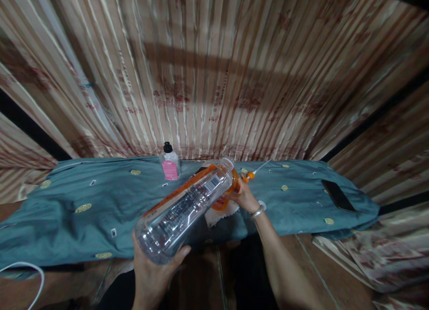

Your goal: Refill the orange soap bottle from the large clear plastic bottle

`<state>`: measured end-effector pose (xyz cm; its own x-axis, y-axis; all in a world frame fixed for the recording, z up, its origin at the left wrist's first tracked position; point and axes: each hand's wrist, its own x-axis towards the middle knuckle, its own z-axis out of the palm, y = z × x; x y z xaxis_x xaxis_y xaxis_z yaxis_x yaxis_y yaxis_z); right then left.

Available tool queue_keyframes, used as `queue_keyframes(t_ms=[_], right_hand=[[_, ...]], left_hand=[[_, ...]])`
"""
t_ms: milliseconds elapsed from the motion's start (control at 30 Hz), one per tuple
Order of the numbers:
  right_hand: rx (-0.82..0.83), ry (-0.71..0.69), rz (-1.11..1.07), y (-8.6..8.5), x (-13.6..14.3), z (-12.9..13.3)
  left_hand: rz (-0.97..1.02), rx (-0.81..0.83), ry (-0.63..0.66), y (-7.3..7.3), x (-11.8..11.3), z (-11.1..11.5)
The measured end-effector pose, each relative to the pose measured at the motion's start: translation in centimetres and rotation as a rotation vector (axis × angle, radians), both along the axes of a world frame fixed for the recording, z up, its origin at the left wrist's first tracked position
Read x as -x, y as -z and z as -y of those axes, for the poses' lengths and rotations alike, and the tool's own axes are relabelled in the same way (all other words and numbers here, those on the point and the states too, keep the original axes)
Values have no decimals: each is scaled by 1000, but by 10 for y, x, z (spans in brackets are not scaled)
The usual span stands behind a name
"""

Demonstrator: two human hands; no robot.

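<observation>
My left hand (156,269) is wrapped round the base of a large clear plastic bottle (184,216) with an orange label and a barcode. The bottle is tilted, its uncapped neck up and to the right. My right hand (244,196), with a bracelet at the wrist, grips an orange translucent bottle (219,205), partly hidden behind the clear one. The two bottles meet near the clear bottle's neck; whether liquid passes cannot be made out. An orange spray head (250,176) with a thin tube lies just beyond my right hand. A white round cap (262,205) shows beside the wrist.
A teal patterned cloth (110,202) covers the low surface. A pink-labelled bottle with a black cap (170,164) stands at the back. A dark phone (338,195) lies at the right. Pale paper (217,217) is under the orange bottle. A striped curtain (201,77) hangs behind; a white cable (42,274) loops at lower left.
</observation>
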<state>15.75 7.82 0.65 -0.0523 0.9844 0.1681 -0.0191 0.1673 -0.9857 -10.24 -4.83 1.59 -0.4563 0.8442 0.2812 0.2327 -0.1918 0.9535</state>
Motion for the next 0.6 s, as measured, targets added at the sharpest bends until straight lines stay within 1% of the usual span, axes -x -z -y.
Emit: queue_keyframes(t_ms=[133, 433, 600], right_hand=[[-9, -7, 11, 0, 0, 0], [-4, 8, 17, -1, 1, 1], [-18, 7, 47, -1, 0, 1]], left_hand=[[66, 43, 25, -4, 1, 1], [114, 66, 55, 5, 5, 0], [73, 24, 41, 9, 6, -1]])
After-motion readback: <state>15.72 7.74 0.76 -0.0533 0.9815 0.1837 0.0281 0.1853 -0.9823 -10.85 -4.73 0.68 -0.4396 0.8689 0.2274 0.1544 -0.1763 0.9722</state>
